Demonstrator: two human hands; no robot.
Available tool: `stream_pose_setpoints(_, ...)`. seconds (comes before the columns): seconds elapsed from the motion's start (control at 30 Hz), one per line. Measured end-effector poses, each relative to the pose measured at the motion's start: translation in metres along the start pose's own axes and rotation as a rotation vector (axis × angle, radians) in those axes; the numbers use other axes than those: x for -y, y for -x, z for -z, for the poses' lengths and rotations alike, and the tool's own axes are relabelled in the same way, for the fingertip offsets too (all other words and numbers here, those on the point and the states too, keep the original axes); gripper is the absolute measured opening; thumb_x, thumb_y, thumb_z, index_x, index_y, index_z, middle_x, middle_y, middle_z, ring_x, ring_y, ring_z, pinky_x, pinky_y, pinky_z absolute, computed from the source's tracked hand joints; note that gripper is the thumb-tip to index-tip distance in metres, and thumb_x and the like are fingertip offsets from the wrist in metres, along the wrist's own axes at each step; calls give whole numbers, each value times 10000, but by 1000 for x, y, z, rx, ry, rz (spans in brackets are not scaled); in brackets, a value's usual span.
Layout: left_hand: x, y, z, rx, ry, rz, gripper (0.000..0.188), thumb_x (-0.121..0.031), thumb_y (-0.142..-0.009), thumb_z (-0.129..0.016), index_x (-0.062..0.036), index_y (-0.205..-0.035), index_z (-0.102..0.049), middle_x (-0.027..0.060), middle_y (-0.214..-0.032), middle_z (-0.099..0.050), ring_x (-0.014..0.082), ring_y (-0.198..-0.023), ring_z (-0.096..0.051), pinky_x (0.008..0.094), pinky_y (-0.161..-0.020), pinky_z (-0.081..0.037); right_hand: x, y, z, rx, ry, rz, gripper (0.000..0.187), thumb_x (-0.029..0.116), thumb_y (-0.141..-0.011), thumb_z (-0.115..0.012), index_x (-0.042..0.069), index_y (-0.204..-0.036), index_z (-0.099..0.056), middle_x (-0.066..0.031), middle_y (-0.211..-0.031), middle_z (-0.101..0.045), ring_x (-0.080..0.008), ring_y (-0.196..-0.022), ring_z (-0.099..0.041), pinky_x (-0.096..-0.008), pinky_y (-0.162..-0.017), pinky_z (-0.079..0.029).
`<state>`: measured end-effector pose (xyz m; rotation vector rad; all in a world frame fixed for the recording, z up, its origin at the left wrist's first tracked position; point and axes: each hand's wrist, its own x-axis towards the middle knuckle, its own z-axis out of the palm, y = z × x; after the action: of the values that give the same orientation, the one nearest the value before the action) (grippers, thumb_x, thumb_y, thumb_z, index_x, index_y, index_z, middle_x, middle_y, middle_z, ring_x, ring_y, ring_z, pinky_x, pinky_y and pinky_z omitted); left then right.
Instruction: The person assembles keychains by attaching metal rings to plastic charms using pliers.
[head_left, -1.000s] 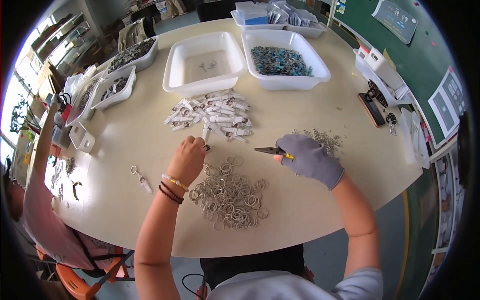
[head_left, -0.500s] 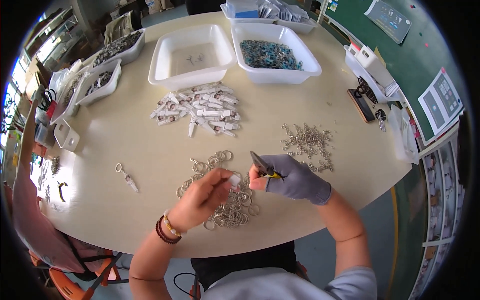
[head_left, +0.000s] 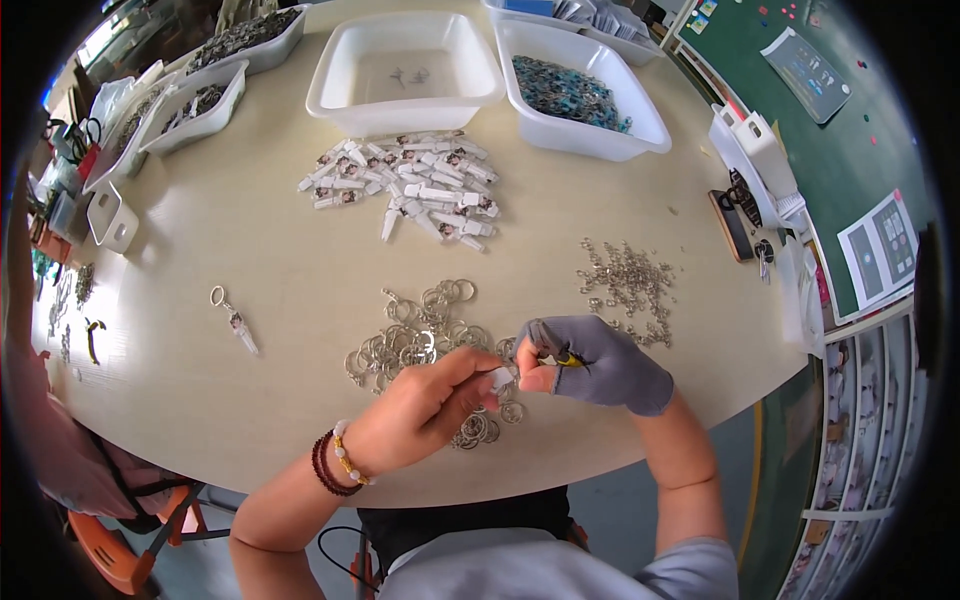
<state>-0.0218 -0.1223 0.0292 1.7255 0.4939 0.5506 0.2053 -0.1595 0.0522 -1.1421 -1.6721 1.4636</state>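
Note:
My left hand (head_left: 425,408), with beaded bracelets at its wrist, pinches a small white plastic charm (head_left: 502,378), mostly covered by the fingers. My right hand (head_left: 615,372) wears a grey fingerless glove and is closed around pliers (head_left: 547,338) with yellow-and-black handles. The two hands' fingertips meet at the charm's end; whether the right fingers hold a small metal part there is too small to tell. Both hands hover over the near right side of a heap of metal split rings (head_left: 398,345). Left of it lies a key ring with a white charm (head_left: 242,332).
Beyond the rings are piled white charms (head_left: 435,190); small metal connectors (head_left: 635,285) lie to the right. Farther back stand a white tub (head_left: 330,110) and another tub (head_left: 640,145) of blue-and-silver pieces. More bins (head_left: 225,110) line the left; a phone (head_left: 730,225) lies right.
My hands have come together, the right fingertips now reaching the charm in my left hand. The pliers have tipped back within my right hand. The whole view has shifted slightly.

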Motion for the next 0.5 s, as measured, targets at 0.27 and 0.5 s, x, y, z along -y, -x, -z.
stream_pose_setpoints(0.27,-2,1,3,41,-24,-18,227,9,-921,-484,8,-1145,-521,126,-827,-659,257,-748,-662,329,-676,-503,-1,1,1,28,27,-85,166,169,-870,-683,44,-839,-578,47,-695,-467,-52,-667,-407,-245,-596,-363)
stream_pose_setpoints(0.5,-2,-1,9,79,-245,-282,246,-5,-846,-572,-11,-1091,-567,103,-776,-614,276,-661,-636,332,-600,-512,2,1,1,135,0,-78,135,144,-874,-670,46,-850,-581,42,-714,-507,-46,-685,-439,-235,-613,-382)
